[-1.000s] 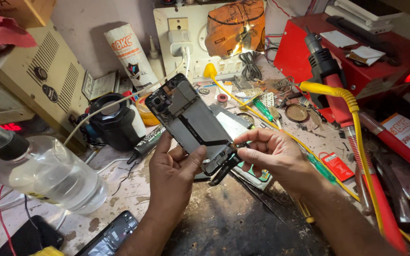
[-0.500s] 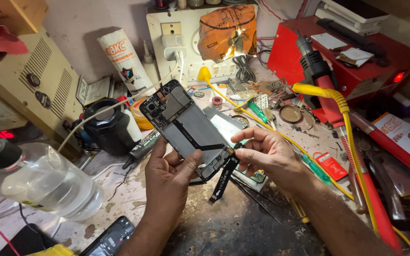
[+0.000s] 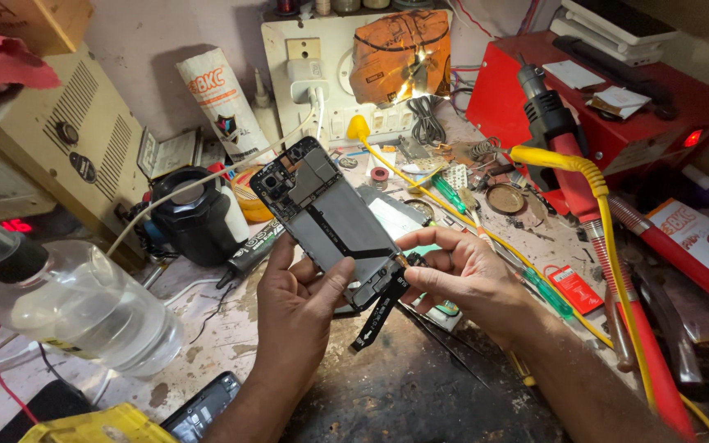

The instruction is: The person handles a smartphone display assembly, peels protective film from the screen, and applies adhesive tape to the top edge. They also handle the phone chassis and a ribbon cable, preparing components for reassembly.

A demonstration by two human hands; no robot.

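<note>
Holding an opened phone over the bench.
Left hand still clamped on phone; right hand now pinching its lower edge, black flex strip dangling lower than before.

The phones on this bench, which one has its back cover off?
The phone held in the left hand, its insides exposed. The other phone lies dark by the yellow object.

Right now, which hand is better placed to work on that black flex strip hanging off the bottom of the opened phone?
The right hand. Its fingertips already pinch at the phone's bottom edge, where the black flex strip hangs down. The left hand is wrapped around the phone's body, steadying it.
</note>
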